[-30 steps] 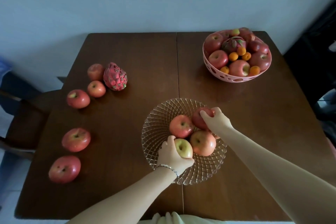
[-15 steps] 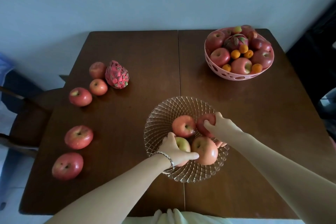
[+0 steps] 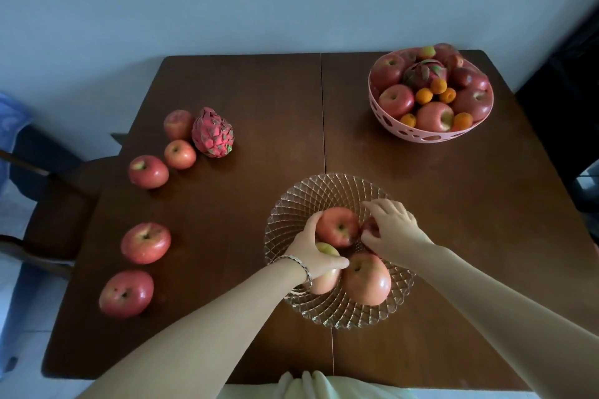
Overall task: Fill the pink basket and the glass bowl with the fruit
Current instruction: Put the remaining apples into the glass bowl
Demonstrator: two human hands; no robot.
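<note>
In the glass bowl (image 3: pixel 291 204) at the near middle of the counter (image 3: pixel 233 210), both hands have gone from carrying fruit to settling it. The left hand (image 3: pixel 312 253), which a second ago gripped the yellow-green apple (image 3: pixel 324 249) at the bowl's near left, now lies splayed over it, released: its fingers reach up the side of the red apple (image 3: pixel 337 227) and its thumb points at the large apple (image 3: pixel 368 278). The right hand (image 3: pixel 392 230) still grasps the dark red apple (image 3: pixel 371 228) with curled fingers, but has lowered it into the gap beside the red one. That makes four apples in the bowl, nearly seated, so this pair looks about done. The pink basket (image 3: pixel 431 138), far right, is heaped with apples, small oranges and a dragon fruit. Still outside are five loose apples (image 3: pixel 146 242) along the counter's left side and another dragon fruit (image 3: pixel 212 133) at the far end of that row. Nothing lies between them and the bowl. The bowl is shallow, though, so a stacked apple could likely roll out. A dark chair (image 3: pixel 61 191) stands off the left edge.
</note>
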